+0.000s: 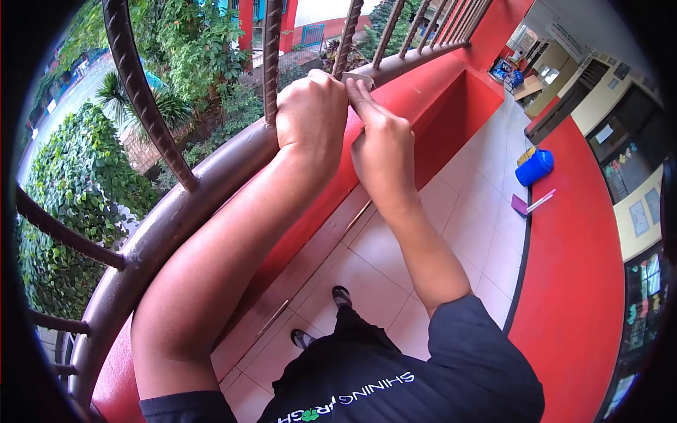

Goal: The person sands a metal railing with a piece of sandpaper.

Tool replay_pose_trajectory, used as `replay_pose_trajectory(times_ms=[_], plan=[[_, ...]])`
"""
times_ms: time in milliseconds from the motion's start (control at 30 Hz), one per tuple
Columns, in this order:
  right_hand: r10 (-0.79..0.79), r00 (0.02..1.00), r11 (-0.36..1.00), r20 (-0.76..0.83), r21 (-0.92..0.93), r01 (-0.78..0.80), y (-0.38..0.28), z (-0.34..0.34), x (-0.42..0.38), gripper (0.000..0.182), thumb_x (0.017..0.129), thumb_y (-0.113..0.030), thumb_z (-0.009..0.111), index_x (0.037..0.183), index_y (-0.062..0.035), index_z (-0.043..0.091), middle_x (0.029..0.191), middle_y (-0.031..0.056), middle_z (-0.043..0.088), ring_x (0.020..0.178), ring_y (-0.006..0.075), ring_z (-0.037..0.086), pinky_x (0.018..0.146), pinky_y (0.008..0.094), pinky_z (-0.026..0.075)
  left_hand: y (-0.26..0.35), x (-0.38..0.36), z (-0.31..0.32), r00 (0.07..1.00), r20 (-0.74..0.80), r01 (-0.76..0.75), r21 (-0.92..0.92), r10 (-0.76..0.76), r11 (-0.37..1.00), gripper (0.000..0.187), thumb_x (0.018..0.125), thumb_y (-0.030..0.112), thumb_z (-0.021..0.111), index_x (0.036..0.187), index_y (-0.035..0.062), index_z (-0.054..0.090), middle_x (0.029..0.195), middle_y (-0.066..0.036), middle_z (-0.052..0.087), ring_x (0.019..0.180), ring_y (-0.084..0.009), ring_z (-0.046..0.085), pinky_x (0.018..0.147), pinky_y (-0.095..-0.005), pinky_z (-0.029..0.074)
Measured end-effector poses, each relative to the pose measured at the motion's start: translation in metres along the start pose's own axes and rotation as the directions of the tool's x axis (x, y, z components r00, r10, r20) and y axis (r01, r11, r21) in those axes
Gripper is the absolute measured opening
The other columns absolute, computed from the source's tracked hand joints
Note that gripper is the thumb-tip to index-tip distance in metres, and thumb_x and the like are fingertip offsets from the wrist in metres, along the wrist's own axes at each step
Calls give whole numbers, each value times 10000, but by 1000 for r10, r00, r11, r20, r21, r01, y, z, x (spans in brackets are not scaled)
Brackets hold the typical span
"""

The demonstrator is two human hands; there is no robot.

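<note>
My left hand is closed at the brown metal railing, its fingers curled out of sight near the foot of a twisted upright bar. Just to its right is my right hand, with two fingers stretched forward and the others folded in. Those fingertips touch a small, thin, greyish piece that lies by the rail. What my left fingers wrap round is mostly hidden. Below both hands runs the red ledge.
Trees and plants grow beyond the bars on the left. On the right, a blue bin and a purple dustpan stand by the red wall. My feet are on the tiled floor.
</note>
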State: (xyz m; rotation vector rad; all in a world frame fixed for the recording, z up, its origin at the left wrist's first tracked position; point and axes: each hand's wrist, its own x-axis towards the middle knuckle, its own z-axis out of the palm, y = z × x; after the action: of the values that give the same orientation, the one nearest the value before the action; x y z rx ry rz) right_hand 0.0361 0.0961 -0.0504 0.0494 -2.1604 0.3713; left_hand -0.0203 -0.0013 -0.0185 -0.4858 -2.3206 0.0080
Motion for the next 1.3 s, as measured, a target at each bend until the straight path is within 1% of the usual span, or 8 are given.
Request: replay_pose_trajectory(times_ms=[133, 367, 700, 800, 900, 1033, 1100, 1300], plan=[[37, 993, 996, -114, 90, -27, 28, 13, 29, 551, 823, 140, 518, 1310, -49, 693, 1327, 259, 633, 1182, 391, 656, 1002, 478, 551, 0, -4, -1, 1000, 14, -6, -43, 7, 999, 125, 936, 127, 615, 867, 43, 677, 740, -122, 755, 687, -250, 779, 555, -351, 619], [-82, 989, 979, -120, 179, 102, 40, 6, 24, 550, 801, 165, 506, 1268, -41, 714, 1298, 222, 663, 1196, 369, 659, 1008, 463, 557, 2, -1, 3, 999, 12, 42, -33, -41, 999, 154, 942, 145, 615, 837, 53, 682, 729, -119, 751, 676, -248, 776, 543, -353, 615], [-47, 988, 986, -145, 153, 69, 15, 11, 17, 534, 802, 163, 526, 1278, -9, 696, 1306, 232, 662, 1243, 362, 634, 1025, 473, 544, 0, -2, 2, 1000, -3, -7, -18, 7, 1000, 140, 941, 146, 618, 851, 55, 675, 727, -111, 751, 664, -243, 773, 527, -352, 608], [-13, 996, 994, -83, 106, 22, -4, 4, -5, 519, 819, 158, 494, 1280, 23, 689, 1282, 253, 669, 1242, 359, 637, 1021, 452, 550, 0, 1, 2, 1000, -24, 3, 0, -3, 1000, 129, 931, 128, 614, 846, 50, 673, 716, -110, 747, 661, -240, 772, 518, -355, 603], [152, 982, 988, -112, 54, -147, 62, 16, 11, 524, 817, 164, 476, 1280, 38, 685, 1288, 260, 662, 1244, 357, 635, 1030, 443, 545, 3, -2, 2, 1000, 9, 9, -9, -9, 1000, 122, 926, 118, 614, 846, 47, 672, 722, -113, 748, 664, -241, 772, 518, -358, 601], [75, 968, 975, -239, 222, -21, 46, 3, 17, 578, 780, 170, 464, 1278, 1, 705, 1277, 246, 666, 1194, 359, 662, 1041, 436, 541, 3, -2, 0, 1000, -2, 29, -5, -29, 1000, 119, 928, 110, 609, 849, 48, 672, 728, -119, 750, 668, -246, 773, 535, -356, 609], [-33, 998, 987, -53, 154, 41, 14, 3, 3, 619, 774, 163, 474, 1281, -88, 726, 1304, 213, 662, 1177, 373, 664, 1035, 452, 543, 1, -2, 1, 1000, -21, 1, -25, -2, 1000, 115, 931, 109, 607, 857, 46, 670, 732, -122, 751, 671, -242, 774, 539, -357, 612], [-75, 985, 996, -154, 34, 81, 12, 13, 12, 535, 806, 149, 510, 1238, -73, 735, 1271, 195, 691, 1160, 354, 679, 969, 458, 571, 1, -2, 0, 1000, -3, 18, -34, -18, 999, 135, 947, 120, 595, 860, 46, 668, 725, -114, 749, 674, -241, 775, 540, -356, 613]])
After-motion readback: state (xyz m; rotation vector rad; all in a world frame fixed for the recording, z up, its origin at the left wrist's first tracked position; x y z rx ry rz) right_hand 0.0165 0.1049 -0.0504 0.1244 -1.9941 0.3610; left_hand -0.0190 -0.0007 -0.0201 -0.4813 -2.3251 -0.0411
